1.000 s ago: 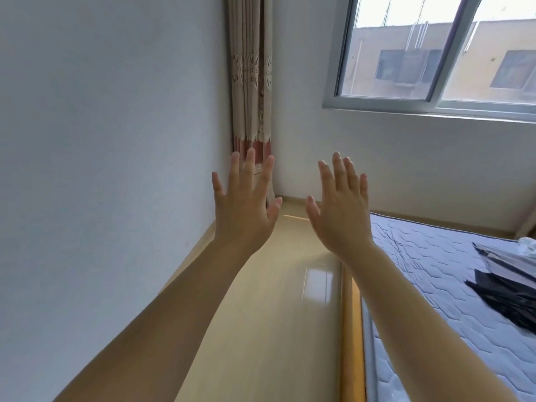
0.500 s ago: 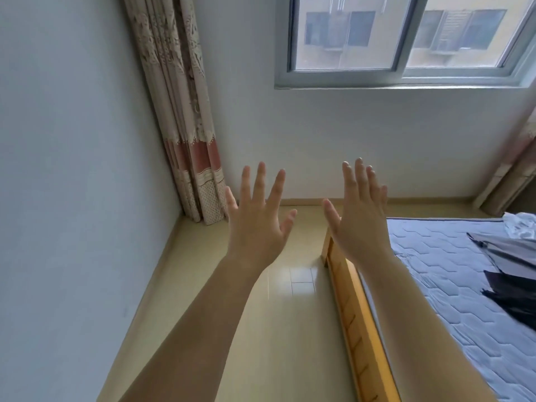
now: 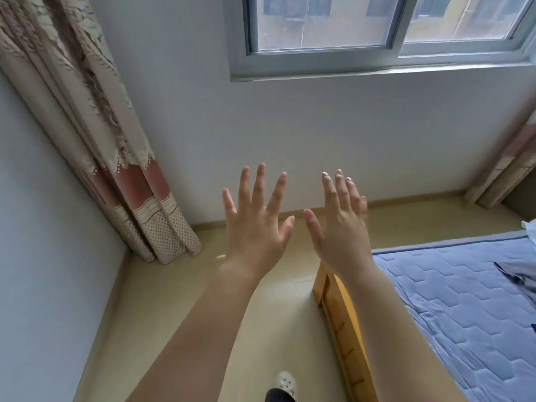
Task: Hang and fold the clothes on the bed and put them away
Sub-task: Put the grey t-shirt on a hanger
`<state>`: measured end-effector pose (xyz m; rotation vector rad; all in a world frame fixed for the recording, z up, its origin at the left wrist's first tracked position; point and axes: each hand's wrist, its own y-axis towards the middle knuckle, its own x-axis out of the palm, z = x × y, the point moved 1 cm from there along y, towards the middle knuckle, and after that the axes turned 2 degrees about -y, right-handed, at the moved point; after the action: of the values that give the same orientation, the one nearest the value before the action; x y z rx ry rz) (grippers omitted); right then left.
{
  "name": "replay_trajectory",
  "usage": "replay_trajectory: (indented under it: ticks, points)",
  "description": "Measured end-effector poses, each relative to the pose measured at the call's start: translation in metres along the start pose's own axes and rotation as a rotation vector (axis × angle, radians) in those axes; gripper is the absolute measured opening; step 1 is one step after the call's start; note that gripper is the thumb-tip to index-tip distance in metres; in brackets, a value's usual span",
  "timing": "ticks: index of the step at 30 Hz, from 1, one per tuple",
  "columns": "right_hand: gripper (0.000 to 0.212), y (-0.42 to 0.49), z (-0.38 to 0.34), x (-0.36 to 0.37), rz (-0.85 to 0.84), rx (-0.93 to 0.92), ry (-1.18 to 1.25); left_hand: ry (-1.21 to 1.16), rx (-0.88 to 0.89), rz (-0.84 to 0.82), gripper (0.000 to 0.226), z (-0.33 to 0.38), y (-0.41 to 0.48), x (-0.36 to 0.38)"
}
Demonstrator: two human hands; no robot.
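Note:
Both my arms reach forward at chest height, backs of the hands toward me. My left hand point(image 3: 255, 224) has its fingers straight and spread, holding nothing. My right hand point(image 3: 338, 224) is beside it, fingers straight and close together, also empty, above the corner of the bed. The bed point(image 3: 452, 309) has a blue quilted mattress and a wooden frame point(image 3: 345, 329) and fills the lower right. At the right edge of the mattress only a sliver of dark clothing point(image 3: 513, 274) shows, with a bit of white fabric point(image 3: 529, 227) behind it.
A patterned curtain point(image 3: 116, 169) hangs in the left corner, another curtain point(image 3: 510, 169) at the far right. A window point(image 3: 377, 30) sits high on the facing wall. Beige floor point(image 3: 203, 314) runs between the left wall and the bed. My white shoe point(image 3: 285, 382) shows at the bottom.
The view has swung right and tipped down, so the window wall now faces me and the clothes have slid to the frame's right edge. Both hands stay raised, open and empty.

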<state>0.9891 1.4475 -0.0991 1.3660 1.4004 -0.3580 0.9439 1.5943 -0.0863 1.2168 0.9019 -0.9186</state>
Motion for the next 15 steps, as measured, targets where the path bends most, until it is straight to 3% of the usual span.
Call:
replay_trajectory:
  ticks: [3,11,15]
  points:
    - [0.074,0.083,0.026,0.032,-0.021,0.018,0.015,-0.019,-0.032,-0.098,0.074,-0.016,0.093,0.028]
    - [0.075,0.281,0.091,0.117,0.016,0.126,0.024,-0.135,0.047,-0.049,0.070,-0.067,0.299,0.112]
    - [0.077,0.383,0.134,0.170,0.049,0.198,-0.025,-0.167,0.082,-0.138,0.073,-0.085,0.418,0.168]
